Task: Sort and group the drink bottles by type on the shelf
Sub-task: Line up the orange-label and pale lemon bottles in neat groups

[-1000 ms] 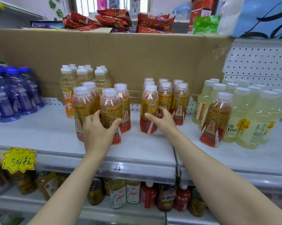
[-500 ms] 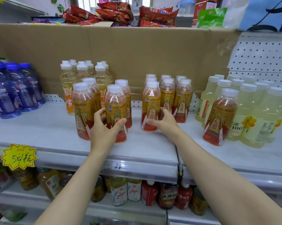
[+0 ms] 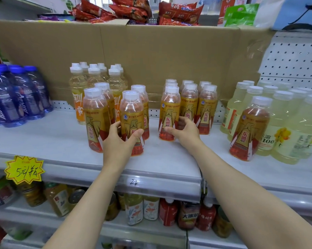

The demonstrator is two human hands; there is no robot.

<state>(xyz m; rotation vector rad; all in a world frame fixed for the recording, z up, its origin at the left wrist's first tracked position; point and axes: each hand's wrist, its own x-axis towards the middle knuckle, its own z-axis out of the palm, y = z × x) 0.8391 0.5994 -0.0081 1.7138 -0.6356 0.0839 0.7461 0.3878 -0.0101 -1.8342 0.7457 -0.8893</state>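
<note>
Left hand gripping 东鹏 bottle, right hand gripping another 东鹏 bottle, price tag "5元/瓶"

Your left hand wraps the front bottle of the left cluster on the shelf; your right hand grips the front bottle of the middle cluster, just to its right. Behind the left cluster stand the taller bottles. Far left sits another bottle group. To the right, a lone bottle stands before the pale bottles. A cardboard box backs them all, snack packets on top.
</note>
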